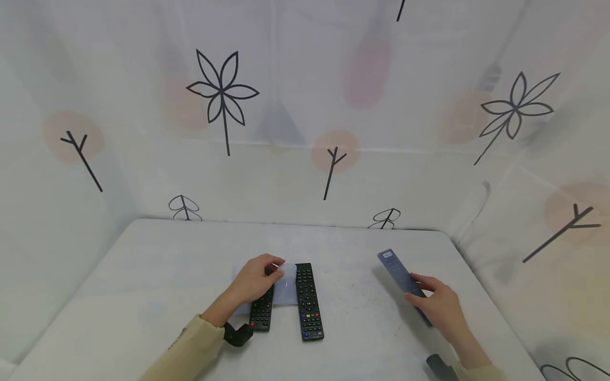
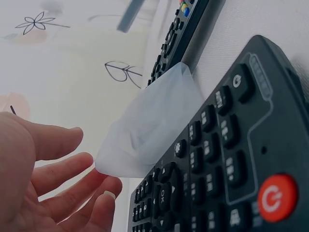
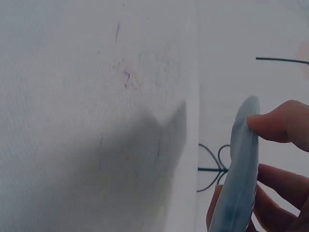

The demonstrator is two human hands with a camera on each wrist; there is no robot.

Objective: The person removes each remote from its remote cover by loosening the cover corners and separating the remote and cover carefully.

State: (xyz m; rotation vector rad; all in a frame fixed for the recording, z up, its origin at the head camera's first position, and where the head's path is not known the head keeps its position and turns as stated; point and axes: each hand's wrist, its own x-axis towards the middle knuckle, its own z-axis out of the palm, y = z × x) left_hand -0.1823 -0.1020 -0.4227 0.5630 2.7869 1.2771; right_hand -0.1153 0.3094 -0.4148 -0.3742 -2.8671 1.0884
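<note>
A white table (image 1: 143, 275) inside a leaf-printed curtain enclosure holds two black remotes: a short remote (image 1: 262, 312) near the front centre and a longer remote (image 1: 308, 301) just beside it at its 3 o'clock, with a clear plastic sleeve (image 1: 286, 286) lying between and under them. The left hand (image 1: 254, 280) rests over the short remote's top end, its fingers (image 2: 63, 169) loosely spread and touching the sleeve's edge, though whether they pinch it is hard to tell. At 3 o'clock, well apart, the right hand (image 1: 440, 307) pinches a sleeved grey-blue remote (image 1: 397, 272) between thumb and fingers (image 3: 277, 125), tilted above the table
</note>
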